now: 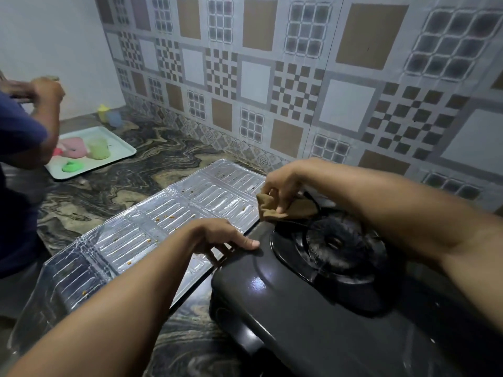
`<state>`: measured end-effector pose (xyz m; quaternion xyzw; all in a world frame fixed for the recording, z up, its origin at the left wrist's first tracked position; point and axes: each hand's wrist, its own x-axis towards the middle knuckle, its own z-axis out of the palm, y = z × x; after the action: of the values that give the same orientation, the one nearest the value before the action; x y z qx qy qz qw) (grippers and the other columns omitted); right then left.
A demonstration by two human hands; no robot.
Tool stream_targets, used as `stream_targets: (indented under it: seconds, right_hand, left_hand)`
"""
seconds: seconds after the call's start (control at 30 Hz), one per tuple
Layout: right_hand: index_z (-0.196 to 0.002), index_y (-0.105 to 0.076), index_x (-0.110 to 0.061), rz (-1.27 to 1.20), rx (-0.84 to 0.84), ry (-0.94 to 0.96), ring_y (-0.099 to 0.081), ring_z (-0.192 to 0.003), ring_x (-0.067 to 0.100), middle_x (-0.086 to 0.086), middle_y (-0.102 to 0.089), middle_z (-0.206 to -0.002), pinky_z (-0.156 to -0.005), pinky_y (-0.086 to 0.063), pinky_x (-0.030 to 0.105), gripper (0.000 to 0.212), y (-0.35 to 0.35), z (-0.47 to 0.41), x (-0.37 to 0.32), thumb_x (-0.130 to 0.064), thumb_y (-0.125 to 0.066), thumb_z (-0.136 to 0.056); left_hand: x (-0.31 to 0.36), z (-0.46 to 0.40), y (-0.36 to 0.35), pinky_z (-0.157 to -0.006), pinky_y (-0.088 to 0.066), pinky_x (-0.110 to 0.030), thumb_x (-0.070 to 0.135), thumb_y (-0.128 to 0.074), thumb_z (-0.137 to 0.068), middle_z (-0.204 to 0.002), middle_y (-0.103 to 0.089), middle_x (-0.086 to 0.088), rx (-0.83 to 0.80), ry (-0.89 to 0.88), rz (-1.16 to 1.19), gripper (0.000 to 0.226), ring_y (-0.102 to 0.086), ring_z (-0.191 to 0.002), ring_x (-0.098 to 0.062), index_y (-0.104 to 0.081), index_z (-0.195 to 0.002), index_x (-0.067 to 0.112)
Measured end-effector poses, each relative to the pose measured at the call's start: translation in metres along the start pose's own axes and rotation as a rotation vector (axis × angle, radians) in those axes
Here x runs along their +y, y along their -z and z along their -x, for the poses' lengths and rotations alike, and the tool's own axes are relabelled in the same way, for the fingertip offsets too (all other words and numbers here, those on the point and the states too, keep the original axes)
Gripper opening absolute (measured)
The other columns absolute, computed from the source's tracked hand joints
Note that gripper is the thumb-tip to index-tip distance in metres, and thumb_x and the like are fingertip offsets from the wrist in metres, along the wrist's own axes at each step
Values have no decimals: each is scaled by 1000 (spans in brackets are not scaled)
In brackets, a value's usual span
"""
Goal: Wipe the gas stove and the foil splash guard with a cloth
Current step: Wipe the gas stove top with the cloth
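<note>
A black single-burner gas stove (299, 308) stands on the marbled counter at the right, its burner (333, 242) behind the glossy front. The foil splash guard (152, 229) lies flat on the counter left of the stove, dotted with brown food specks. My right hand (283, 186) pinches a folded brown cloth (272, 206) above the stove's far left corner, by the guard's edge. At the stove's left edge, where it meets the guard, my left hand (217, 236) rests with the index finger stretched out on the stove.
Another person in a dark blue shirt (19, 148) stands at the left, an arm raised. A pale tray (119, 148) with pink and green items lies at the back left, small plastic containers (110, 117) behind it. The patterned tiled wall (299, 77) runs right behind the stove.
</note>
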<state>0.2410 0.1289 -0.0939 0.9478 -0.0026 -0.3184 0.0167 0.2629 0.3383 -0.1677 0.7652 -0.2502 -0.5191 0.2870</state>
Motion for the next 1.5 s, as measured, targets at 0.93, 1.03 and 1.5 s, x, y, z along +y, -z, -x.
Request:
stream_targets:
  seconds: [0.93, 1.03, 1.5]
  right_hand:
    - [-124, -65, -20, -253, 317, -218, -58, -107, 23, 1, -66, -119, -92, -44, 32, 48, -11, 7, 108, -27, -79, -79]
    - [-132, -59, -16, -334, 383, -245, -56, -111, 24, 6, -65, -123, -87, -38, 28, 54, -29, 16, 120, -25, -76, -82]
    - [-121, -59, -11, -255, -25, -589, -58, -104, 25, 3, -61, -114, -90, -48, 38, 54, -136, 177, 199, -45, -73, -81]
  left_hand:
    - [84, -23, 4, -114, -30, -50, -7, -63, -80, -155, -34, 2, 110, -103, 29, 81, -33, -141, -17, -32, -149, 19]
    - [110, -27, -13, -103, -36, -36, 0, -57, -68, -149, -41, 3, 227, -152, -34, 79, -37, -136, -15, -41, -144, 17]
    - [196, -81, -121, -118, -9, -54, 41, -36, -99, -159, -21, -14, 583, -462, -875, 56, -12, -148, -27, -37, -143, 4]
